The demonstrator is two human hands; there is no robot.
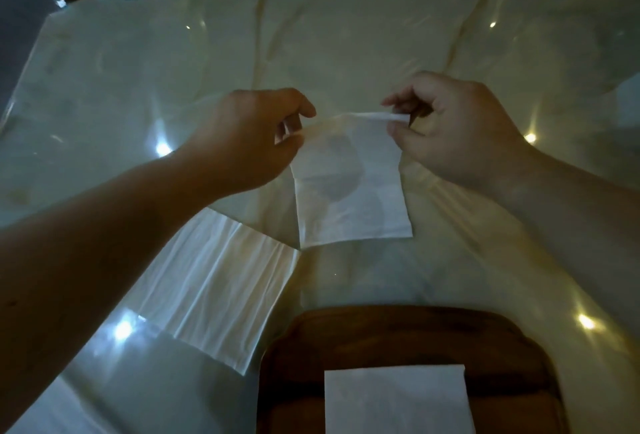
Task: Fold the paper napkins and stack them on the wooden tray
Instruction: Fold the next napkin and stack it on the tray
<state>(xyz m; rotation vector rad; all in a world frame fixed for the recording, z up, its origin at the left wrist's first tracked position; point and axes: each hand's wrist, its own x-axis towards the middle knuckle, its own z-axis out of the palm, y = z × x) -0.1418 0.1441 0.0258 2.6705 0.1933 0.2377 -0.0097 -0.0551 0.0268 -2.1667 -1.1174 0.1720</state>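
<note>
both hands, left hand (242, 142) and right hand (457, 128), pinch one napkin (349, 191); three napkins total.

Three paper napkins (353, 187) (221, 281) (398, 399); one wooden tray (408, 333); two hands (242, 142) (460, 132).

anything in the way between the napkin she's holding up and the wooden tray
Nothing visible blocks it. The held napkin, pinched at its far corners by the left hand and right hand, has only bare table between it and the wooden tray. The unfolded napkin lies off to the left; a folded napkin already sits on the tray.
</note>
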